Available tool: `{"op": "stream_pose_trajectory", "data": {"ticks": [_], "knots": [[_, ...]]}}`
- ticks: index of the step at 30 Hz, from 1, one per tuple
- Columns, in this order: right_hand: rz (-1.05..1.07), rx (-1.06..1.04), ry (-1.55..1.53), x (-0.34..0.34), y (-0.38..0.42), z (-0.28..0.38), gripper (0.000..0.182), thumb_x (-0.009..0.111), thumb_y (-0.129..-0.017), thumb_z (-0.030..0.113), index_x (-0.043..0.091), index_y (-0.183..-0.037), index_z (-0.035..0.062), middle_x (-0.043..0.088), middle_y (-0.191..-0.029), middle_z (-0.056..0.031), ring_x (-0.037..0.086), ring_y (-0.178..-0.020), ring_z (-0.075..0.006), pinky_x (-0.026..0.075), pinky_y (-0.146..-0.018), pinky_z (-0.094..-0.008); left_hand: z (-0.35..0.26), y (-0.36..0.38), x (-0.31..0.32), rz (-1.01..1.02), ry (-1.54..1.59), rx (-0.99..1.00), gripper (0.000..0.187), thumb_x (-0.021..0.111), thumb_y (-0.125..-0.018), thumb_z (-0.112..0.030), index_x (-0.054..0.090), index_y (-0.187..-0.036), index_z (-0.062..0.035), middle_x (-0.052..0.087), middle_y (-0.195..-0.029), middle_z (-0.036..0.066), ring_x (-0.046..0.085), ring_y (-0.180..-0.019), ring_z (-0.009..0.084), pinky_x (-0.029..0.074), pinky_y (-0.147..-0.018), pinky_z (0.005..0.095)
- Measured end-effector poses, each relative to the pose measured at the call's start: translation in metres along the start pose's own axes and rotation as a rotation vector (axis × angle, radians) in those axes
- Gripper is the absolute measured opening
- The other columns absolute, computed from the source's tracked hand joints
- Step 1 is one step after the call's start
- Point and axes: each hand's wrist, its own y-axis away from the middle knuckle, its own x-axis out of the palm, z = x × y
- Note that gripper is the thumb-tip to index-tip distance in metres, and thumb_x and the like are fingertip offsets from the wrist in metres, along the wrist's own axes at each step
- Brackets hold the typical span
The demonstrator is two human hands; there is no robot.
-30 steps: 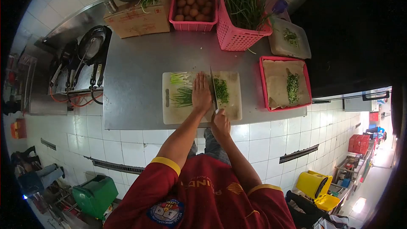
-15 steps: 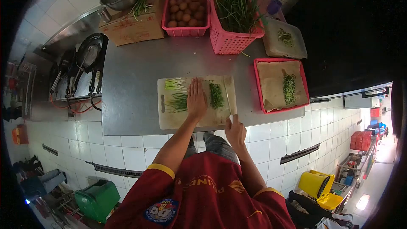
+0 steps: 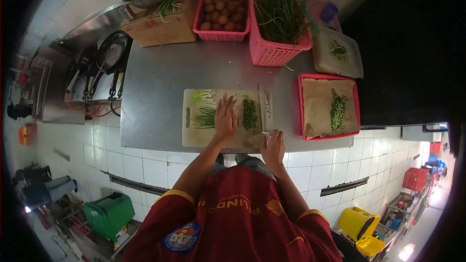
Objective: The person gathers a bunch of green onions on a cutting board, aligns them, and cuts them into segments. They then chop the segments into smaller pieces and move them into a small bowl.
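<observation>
My left hand [image 3: 226, 120] lies flat on the white cutting board [image 3: 196, 138], fingers stretched and slightly apart. To its left are cut spring onion lengths: pale stalks [image 3: 203, 97] above and green leaves [image 3: 204, 118] below. A strip of finely chopped greens [image 3: 249, 114] lies to its right. My right hand [image 3: 274, 146] is closed around the handle of a kitchen knife [image 3: 263, 109] near the board's lower right corner. The blade points away from me along the board's right side, beside the chopped greens and apart from them.
A pink tray [image 3: 357, 111] lined with brown paper holds more chopped greens [image 3: 338, 111]. At the back stand a pink basket of eggs [image 3: 223, 35], a tall pink basket of long greens [image 3: 274, 53], a clear tub [image 3: 353, 68] and a cardboard box [image 3: 162, 31]. Pans [image 3: 112, 53] sit left.
The view has shifted slightly. The knife has moved a little left over the board, with its blade more upright in view. My left fingers have spread a little.
</observation>
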Motion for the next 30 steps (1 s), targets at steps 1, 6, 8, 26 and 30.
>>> {"op": "stream_pose_trajectory", "data": {"ticks": [1, 6, 8, 26, 30], "knots": [[-0.028, -0.051, -0.013, -0.005, -0.008, 0.004, 0.027, 0.064, -0.091, 0.019, 0.052, -0.104, -0.0014, 0.056, -0.099, -0.0195, 0.06, -0.098, -0.0399, 0.052, -0.077, -0.0501, 0.001, 0.001, -0.001, -0.018, -0.014, 0.007, 0.031, 0.045, -0.102, -0.018, 0.055, -0.126, -0.0017, 0.054, -0.135, 0.017, 0.039, -0.139, 0.0373, 0.027, -0.117, 0.0517], [0.084, -0.384, -0.094, 0.005, -0.045, 0.023, 0.026, 0.068, -0.085, 0.014, 0.061, -0.108, 0.0027, 0.058, -0.109, -0.0142, 0.058, -0.103, -0.0338, 0.051, -0.086, -0.045, 0.006, 0.024, -0.03, -0.019, 0.032, -0.042, 0.026, 0.062, -0.091, -0.007, 0.06, -0.116, -0.0056, 0.057, -0.127, 0.013, 0.046, -0.132, 0.0349, 0.034, -0.113, 0.0499], [0.162, -0.504, -0.079, 0.019, -0.057, 0.03, 0.034, 0.07, -0.083, 0.014, 0.061, -0.114, 0.0027, 0.059, -0.113, -0.0124, 0.057, -0.11, -0.0316, 0.05, -0.093, -0.0443, 0.009, 0.031, -0.049, 0.096, -0.02, -0.058, 0.032, 0.067, -0.087, -0.008, 0.06, -0.118, -0.0056, 0.057, -0.128, 0.012, 0.045, -0.133, 0.0348, 0.035, -0.112, 0.0498], [0.293, -0.634, 0.164, 0.048, -0.063, 0.054, 0.027, 0.068, -0.074, 0.009, 0.07, -0.101, 0.0033, 0.062, -0.111, -0.0066, 0.052, -0.11, -0.0273, 0.045, -0.099, -0.0413, 0.037, 0.033, -0.046, 0.384, -0.119, 0.261, 0.033, 0.066, -0.082, -0.015, 0.068, -0.113, -0.0038, 0.063, -0.119, 0.011, 0.057, -0.116, 0.0294, 0.046, -0.103, 0.0435], [0.176, -0.627, 0.099, 0.069, -0.052, 0.039, 0.019, 0.067, -0.073, 0.011, 0.072, -0.09, 0.0053, 0.064, -0.104, -0.0049, 0.053, -0.107, -0.0253, 0.045, -0.099, -0.0405, 0.028, 0.043, -0.044, 0.333, -0.149, 0.235, 0.029, 0.065, -0.08, -0.01, 0.071, -0.108, -0.0051, 0.065, -0.116, 0.01, 0.059, -0.111, 0.0293, 0.048, -0.099, 0.0441]]}}
